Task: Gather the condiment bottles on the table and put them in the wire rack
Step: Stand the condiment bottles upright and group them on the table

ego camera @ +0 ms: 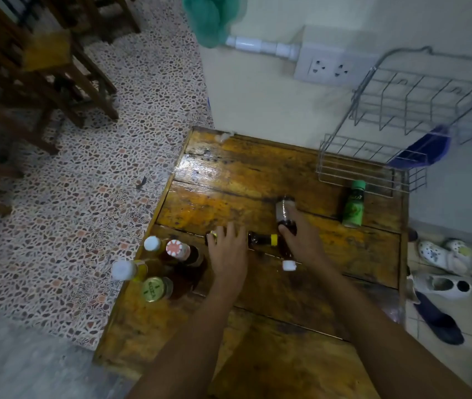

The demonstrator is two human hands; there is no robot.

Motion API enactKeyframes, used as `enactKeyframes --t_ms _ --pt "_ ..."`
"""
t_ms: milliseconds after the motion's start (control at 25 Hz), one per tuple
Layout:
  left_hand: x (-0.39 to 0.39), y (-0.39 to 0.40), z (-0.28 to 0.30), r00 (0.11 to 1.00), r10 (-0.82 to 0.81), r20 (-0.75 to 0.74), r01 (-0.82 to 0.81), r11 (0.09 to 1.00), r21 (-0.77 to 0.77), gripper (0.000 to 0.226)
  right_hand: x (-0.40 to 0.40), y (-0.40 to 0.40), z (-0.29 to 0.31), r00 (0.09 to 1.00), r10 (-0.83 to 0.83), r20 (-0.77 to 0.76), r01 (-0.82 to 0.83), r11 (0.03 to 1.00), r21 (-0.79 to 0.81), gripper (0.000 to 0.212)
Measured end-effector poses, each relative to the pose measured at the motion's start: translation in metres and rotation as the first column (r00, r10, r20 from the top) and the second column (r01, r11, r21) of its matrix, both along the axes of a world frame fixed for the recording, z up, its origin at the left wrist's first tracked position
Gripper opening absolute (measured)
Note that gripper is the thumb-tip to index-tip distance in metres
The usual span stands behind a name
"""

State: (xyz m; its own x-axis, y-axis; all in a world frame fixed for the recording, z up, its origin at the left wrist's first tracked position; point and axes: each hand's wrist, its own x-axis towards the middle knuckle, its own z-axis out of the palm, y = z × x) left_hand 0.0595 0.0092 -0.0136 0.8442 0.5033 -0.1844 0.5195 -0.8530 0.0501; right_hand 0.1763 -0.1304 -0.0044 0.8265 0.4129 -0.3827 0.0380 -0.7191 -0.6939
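My left hand point(226, 250) lies over a dark bottle with a yellow neck band point(262, 239) that rests on its side mid-table, fingers curled over its body. Just to its right, my right hand point(301, 240) grips a dark bottle with a clear wrapper point(285, 210) that points away from me. A green bottle point(354, 205) lies in front of the wire rack point(355, 171), which stands at the table's far right corner against the wall. At the left edge stand a white-capped bottle point(152, 243), a red-and-white-capped bottle point(178, 249), another white-capped bottle point(122, 269) and a gold-lidded jar point(154, 288).
A loose white cap point(289, 265) lies on the wooden table point(258, 174) by my right wrist. A blue cloth point(427, 148) hangs in the rack. Shoes point(445, 254) lie on the floor to the right, and wooden chairs point(42, 76) stand at the far left.
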Motion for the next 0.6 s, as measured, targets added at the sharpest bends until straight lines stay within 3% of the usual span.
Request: enactKeyframes --t_ms 200,320,400,480,600 --pt "-0.065 -0.038 0.021 0.995 0.087 0.057 -0.082 0.992 -0.098 0.055 -0.029 -0.033 0.032 0.964 -0.07 -0.255 0.121 0.975 0.189 0.045" --pt "-0.101 -0.049 0.032 0.973 0.188 0.133 -0.163 0.97 -0.18 0.051 -0.049 -0.029 0.044 0.766 -0.133 -0.629 0.33 0.921 0.208 0.027" --pt "-0.124 -0.051 0.034 0.922 0.326 0.207 -0.249 0.912 -0.326 0.047 -0.063 -0.017 0.047 0.612 -0.112 -0.783 0.402 0.897 0.186 0.019" --pt "-0.142 -0.054 0.034 0.836 0.465 0.292 -0.29 0.826 -0.483 0.048 -0.075 0.0 0.05 0.482 -0.108 -0.869 0.445 0.885 0.137 0.024" --pt "-0.157 -0.06 0.029 0.692 0.625 0.361 -0.349 0.727 -0.591 0.05 -0.096 0.03 0.06 0.421 -0.079 -0.904 0.357 0.93 0.085 0.03"
